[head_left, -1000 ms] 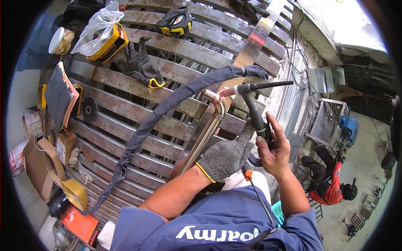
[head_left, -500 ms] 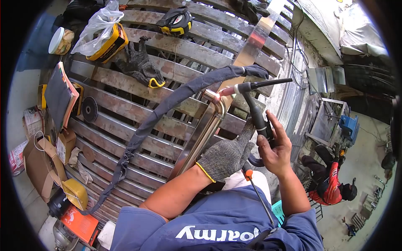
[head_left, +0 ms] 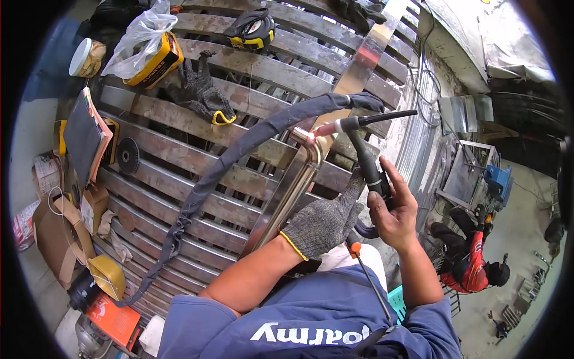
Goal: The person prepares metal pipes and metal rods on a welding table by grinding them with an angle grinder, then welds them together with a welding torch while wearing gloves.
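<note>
The bare right hand (head_left: 393,209) is closed around the handle of a welding torch (head_left: 366,157); the torch head lies beyond its fingertips, its pink nozzle at the bent end of a shiny pipe (head_left: 306,170). The gloved left hand (head_left: 326,224) is just beside the handle, its grip hidden, so I cannot tell what it holds.

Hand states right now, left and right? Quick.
Left hand: gloved, up close to the torch; can't tell if it grips anything.
Right hand: bare, holding the torch, index finger extended.
</note>
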`<state>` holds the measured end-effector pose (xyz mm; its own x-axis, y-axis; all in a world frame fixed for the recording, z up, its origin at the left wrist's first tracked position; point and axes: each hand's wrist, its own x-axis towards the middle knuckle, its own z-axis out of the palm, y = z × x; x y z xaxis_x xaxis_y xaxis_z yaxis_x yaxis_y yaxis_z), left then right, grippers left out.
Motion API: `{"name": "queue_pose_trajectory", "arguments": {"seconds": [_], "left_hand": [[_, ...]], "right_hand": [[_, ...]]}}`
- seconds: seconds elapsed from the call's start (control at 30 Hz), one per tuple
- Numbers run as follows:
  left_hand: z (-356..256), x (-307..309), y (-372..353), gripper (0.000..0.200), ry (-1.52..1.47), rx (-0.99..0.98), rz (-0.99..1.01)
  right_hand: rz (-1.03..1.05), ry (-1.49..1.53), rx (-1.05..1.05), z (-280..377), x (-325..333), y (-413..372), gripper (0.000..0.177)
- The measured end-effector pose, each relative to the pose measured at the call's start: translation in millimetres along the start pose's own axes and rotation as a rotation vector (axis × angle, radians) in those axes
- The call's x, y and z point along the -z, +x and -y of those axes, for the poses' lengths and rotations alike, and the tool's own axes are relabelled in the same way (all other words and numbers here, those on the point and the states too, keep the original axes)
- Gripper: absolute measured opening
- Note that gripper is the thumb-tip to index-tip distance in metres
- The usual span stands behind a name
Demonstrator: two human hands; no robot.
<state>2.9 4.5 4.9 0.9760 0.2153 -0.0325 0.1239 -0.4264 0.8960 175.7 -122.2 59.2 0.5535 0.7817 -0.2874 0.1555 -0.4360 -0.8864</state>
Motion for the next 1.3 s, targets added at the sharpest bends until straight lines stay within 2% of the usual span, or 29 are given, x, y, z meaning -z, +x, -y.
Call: {"name": "queue_pose_trajectory", "arguments": {"seconds": [0.07, 0.1, 0.17, 0.23, 0.27, 0.37, 0.5, 0.57, 0.6, 0.7, 0.83, 0.93, 1.03, 1.1, 1.13, 1.17, 1.23, 1.27, 1.3], "left_hand": [[7.0, -4.3, -1.8, 0.051, -0.041, 0.003, 0.046], [8.2, -6.7, -2.2, 0.049, -0.022, -0.029, 0.001], [8.7, -10.5, -2.8, 0.046, 0.016, -0.094, -0.088], [-10.9, 12.2, 5.9, 0.045, -0.096, 0.159, 0.074], [-6.9, 9.5, 5.1, 0.043, -0.082, 0.107, 0.046], [0.0, 3.8, 3.4, 0.082, 0.035, -0.060, -0.016], [0.5, -0.7, 2.0, 0.079, -0.033, 0.017, -0.011], [10.4, -12.0, -1.9, 0.080, -0.020, -0.075, -0.086], [9.3, -9.6, -1.1, 0.080, -0.006, -0.092, -0.050], [1.3, -0.1, 2.8, 0.080, -0.055, 0.032, 0.012], [2.9, -3.5, 2.4, 0.080, 0.027, -0.083, -0.087], [4.1, -4.3, 0.8, 0.079, -0.009, -0.043, -0.062], [2.0, -2.2, 1.8, 0.078, 0.008, 0.004, -0.001], [0.6, 1.5, 0.4, 0.077, 0.077, -0.044, -0.047], [5.8, 0.3, 8.3, 0.076, 0.122, -0.225, -0.198], [0.4, -1.0, 4.2, 0.074, 0.070, -0.035, -0.071], [-1.4, 3.4, 5.6, 0.072, 0.137, -0.061, -0.116], [-6.2, 5.3, 4.4, 0.061, 0.022, -0.025, -0.206], [-7.7, 9.0, 6.1, 0.056, -0.074, -0.033, -0.267]], "right_hand": [[0.009, -0.020, 0.086, -5.9, -1.2, 3.4, 0.070], [0.006, -0.003, 0.135, -7.3, -2.4, 5.4, 0.070], [0.003, 0.019, 0.049, -4.7, -1.8, 3.4, 0.071], [-0.006, 0.115, -0.052, 10.0, -5.0, 2.3, 0.071], [-0.008, 0.096, -0.034, 8.6, -5.3, 2.7, 0.071], [-0.012, 0.107, -0.038, 9.0, -6.2, 3.3, 0.071], [-0.001, 0.060, -0.028, 5.1, -3.8, 3.2, 0.069], [0.009, 0.096, -0.002, 2.6, -4.4, 5.2, 0.069], [0.015, 0.115, 0.012, 1.9, -4.5, 6.0, 0.068], [-0.001, 0.141, -0.037, 8.2, -5.7, 4.4, 0.069], [-0.011, 0.170, -0.109, 16.3, -5.5, 3.9, 0.070], [0.016, 0.138, -0.185, 18.6, -0.6, 3.2, 0.068], [0.007, 0.030, -0.086, 3.8, 1.1, 4.9, 0.064], [0.013, 0.131, -0.042, 2.5, -3.7, 7.2, 0.066], [-0.003, 0.137, -0.017, 2.6, -5.6, 9.1, 0.068], [0.004, 0.158, -0.074, 9.5, -3.4, 6.6, 0.076], [-0.109, 0.167, -0.043, 16.1, -3.7, 7.3, 0.084], [-0.119, 0.234, -0.085, 15.2, 5.0, 8.4, 0.091], [-0.156, 0.250, -0.086, 17.9, 11.3, 11.0, 0.089]]}}
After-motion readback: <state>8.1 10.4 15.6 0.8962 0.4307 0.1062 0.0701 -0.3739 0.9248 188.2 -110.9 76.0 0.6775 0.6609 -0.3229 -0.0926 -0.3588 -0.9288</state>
